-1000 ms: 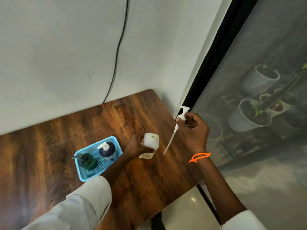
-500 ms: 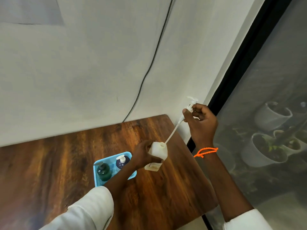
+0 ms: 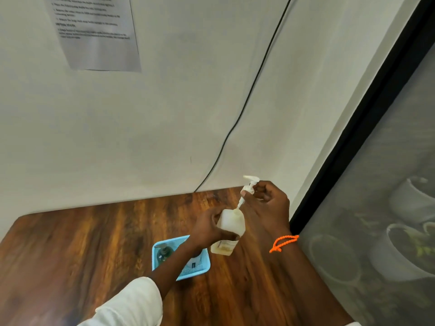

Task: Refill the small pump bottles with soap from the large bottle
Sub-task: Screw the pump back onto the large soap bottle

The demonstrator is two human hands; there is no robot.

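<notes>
Just right of centre in the lower half of the frame, we hold the small translucent white plastic pump bottle (image 3: 230, 228) above the dark-grained wooden table (image 3: 70, 250). Our left hand (image 3: 208, 228) wraps its fingers around the bottle's body. Our right hand (image 3: 267, 203) pinches the collar of the white plastic pump head (image 3: 249, 184), whose dip tube runs down into the bottle's open neck.

We judge the bottle light, with only a shallow layer of yellowish soap showing at its base. Its walls look thin and would likely flex under a hard squeeze, so a grip around the mid-body seems best. Any soap on the plastic could make it slippery. The pump is best held at its collar, since the thin tube would bend.

Below and to the left of the bottle, a light blue plastic mesh basket (image 3: 158, 249) holds a dark green pump bottle (image 3: 163, 254); our left forearm hides much of the basket.
</notes>
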